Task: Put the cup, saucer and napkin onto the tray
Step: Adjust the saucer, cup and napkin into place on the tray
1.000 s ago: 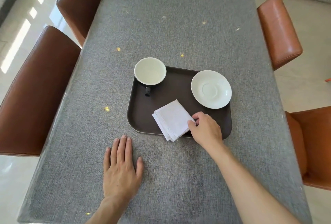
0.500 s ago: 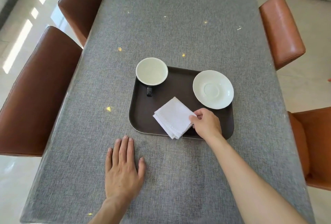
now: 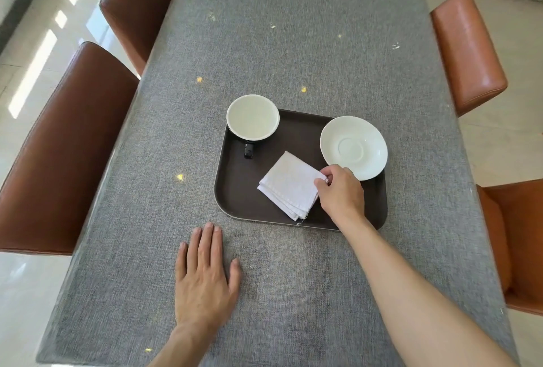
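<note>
Head view: a dark tray (image 3: 235, 190) is set on a grey table (image 3: 293, 43). The cup (image 3: 252, 117), saucer (image 3: 353, 147) and folded napkin (image 3: 289, 184) lie on it. The napkin's corner is pinched by the right hand (image 3: 340, 194); the left hand (image 3: 204, 275) is spread flat on the table. No legible writing is seen.

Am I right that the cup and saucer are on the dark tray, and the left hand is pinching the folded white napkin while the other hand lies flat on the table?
Not quite: it is the right hand that pinches the folded white napkin, as the head view shows. The left hand lies flat on the grey table. The cup and saucer are indeed on the dark tray.
</note>
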